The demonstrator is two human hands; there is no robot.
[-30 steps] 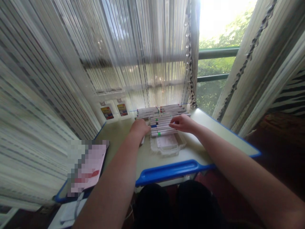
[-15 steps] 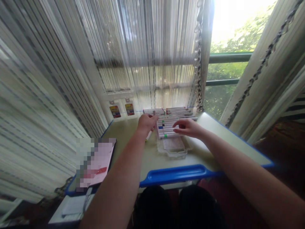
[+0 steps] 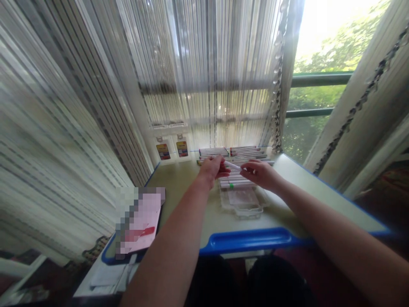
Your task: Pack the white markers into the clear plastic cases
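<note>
Two-handed, holding a white marker [image 3: 233, 166] just above the far half of the clear marker case [image 3: 245, 208]: pinching one end between the fingers of the left hand [image 3: 211, 169], the other end between the fingers of the right hand [image 3: 261, 174]. Hovering over a row of markers [image 3: 237, 184] lying inside the case, on the tabletop [image 3: 182, 187].

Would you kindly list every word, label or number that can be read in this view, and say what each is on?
No text can be read.
Hanging packs by the curtain: yellow-red labels, too blurred.
Markers in the clear case: print too small.
White marker held by the left hand: no legible print.
Flat item at the desk's left: pixelated.
</note>
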